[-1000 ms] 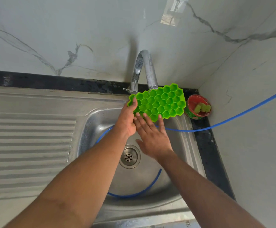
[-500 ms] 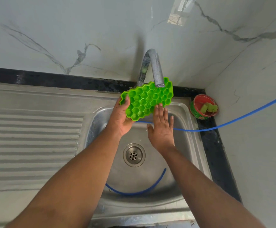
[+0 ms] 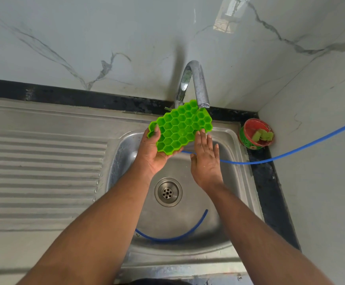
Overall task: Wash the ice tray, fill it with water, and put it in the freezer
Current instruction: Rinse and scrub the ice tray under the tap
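Steel sink basin (image 3: 190,221) with a round drain lies nearest, above it the left hand (image 3: 153,153) grips the bright green honeycomb silicone ice tray (image 3: 179,125) while the right hand (image 3: 206,159), fingers straight, touches its edge beneath the curved chrome tap (image 3: 198,85).

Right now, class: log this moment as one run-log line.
stage: washing | left hand: grips ice tray under tap | right hand: fingertips touch tray

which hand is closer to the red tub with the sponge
Right. The right hand is over the sink, its fingers touching the tray, nearer the tub in the corner. The left hand holds the tray's far side.
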The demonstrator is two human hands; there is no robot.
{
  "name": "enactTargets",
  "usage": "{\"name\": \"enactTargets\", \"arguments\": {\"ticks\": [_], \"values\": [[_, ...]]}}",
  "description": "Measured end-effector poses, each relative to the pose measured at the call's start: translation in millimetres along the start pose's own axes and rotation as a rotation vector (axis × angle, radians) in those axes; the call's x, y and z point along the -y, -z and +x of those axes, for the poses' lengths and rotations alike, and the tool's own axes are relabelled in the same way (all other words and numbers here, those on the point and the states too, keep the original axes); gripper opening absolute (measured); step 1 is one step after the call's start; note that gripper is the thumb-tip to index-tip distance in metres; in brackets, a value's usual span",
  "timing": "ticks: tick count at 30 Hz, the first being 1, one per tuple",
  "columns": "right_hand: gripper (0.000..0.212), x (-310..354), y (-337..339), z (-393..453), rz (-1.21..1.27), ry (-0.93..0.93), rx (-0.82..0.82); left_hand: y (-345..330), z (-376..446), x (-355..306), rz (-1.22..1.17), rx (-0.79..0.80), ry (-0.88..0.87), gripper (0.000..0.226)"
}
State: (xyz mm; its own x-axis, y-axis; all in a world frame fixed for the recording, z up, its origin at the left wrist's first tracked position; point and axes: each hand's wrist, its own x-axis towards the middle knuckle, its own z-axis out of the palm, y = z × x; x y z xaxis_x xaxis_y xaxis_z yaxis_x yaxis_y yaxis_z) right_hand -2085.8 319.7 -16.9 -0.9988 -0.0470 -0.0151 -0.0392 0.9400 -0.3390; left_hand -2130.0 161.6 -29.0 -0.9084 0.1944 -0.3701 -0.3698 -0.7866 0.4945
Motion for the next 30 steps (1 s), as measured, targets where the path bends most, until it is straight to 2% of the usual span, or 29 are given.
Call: {"name": "enactTargets", "arguments": {"ticks": [4, 7, 11, 16, 22, 30], "values": [[0.06, -6.0, 3.4, -9.1, -0.051, 0.106, -0.083, -4.2, -4.9, 5.4, -0.01, -0.134, 0.132, 0.029], [0.062, -12.0, 9.5, -18.6, -0.092, 0.079, -0.139, -19.0, 1.6, 0.3, 0.08, -0.155, 0.226, 0.038], [0.06, -17.9, 15.1, -31.3, -0.174, 0.029, -0.23, -46.4, 16.6, -7.4, 0.228, -0.129, 0.309, 0.049], [0.059, -26.2, 8.6, -51.1, -0.253, -0.073, -0.232, -67.5, 37.6, -9.6, 0.386, 0.003, 0.415, 0.078], [0.054, -29.6, 10.9, -53.1, -0.234, 0.01, -0.286, -75.1, 43.3, -7.4, 0.533, -0.015, 0.479, 0.081], [0.073, -20.1, 20.4, -23.3, -0.251, 0.231, -0.117, -54.7, 40.8, -11.7, 0.733, 0.049, 0.585, 0.08]]}}
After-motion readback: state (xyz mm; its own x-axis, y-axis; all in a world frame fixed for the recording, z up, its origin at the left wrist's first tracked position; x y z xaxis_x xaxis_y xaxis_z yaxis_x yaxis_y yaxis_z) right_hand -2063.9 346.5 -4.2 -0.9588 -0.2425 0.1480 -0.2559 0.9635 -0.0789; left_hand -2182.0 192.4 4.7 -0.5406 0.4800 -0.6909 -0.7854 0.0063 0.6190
